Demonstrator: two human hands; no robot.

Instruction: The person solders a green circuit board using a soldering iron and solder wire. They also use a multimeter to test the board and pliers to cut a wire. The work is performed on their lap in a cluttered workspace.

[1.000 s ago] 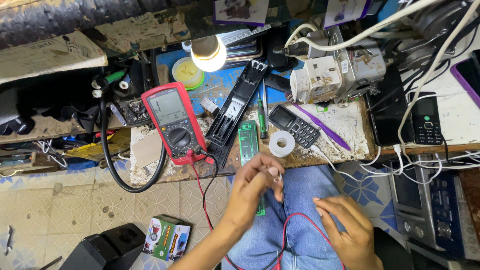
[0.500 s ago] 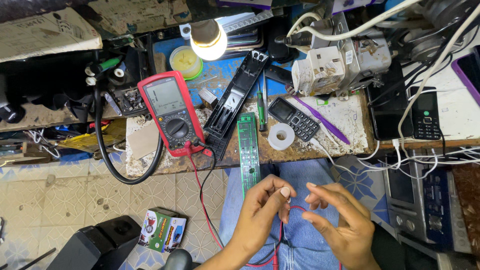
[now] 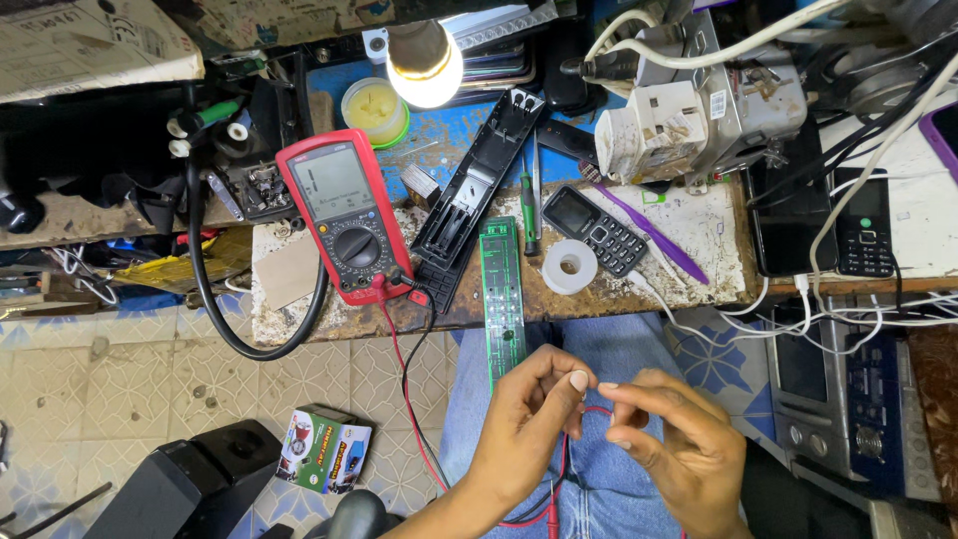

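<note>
Black hose (image 3: 215, 299): at about 9 o'clock from the meter, it hangs off the bench edge in a big loop, so it stays out of the work spot.
Red meter (image 3: 344, 215): it lies flat on the bench, tilted, screen up, at about 11 o'clock from the hands. That way the person can look up and read it.
Small box (image 3: 324, 449): it sits on the tiled floor at about 9 o'clock from the hands, well apart from them.
Red wire (image 3: 399, 374): it runs from the bottom of the meter down over the bench edge to the hands, with a black wire beside it. Both are long enough to reach the lap.
Green board (image 3: 502, 299): a long thin strip, pointing from 12 to 6 o'clock. Its lower end pokes off the bench, just above the left hand, close and easy to reach.
Left hand (image 3: 529, 414): over the blue jeans, fingers curled, thumb and finger pinched together on the red wire's end.
Right hand (image 3: 674, 434): at 3 o'clock from the left hand, fingertips meeting it. It pinches something tiny too, but I cannot tell what.
Tape roll (image 3: 570, 267): white, flat on the bench at about 12 o'clock from the hands.
Small phone (image 3: 601, 230): lies keys up, just beside the tape.
</note>
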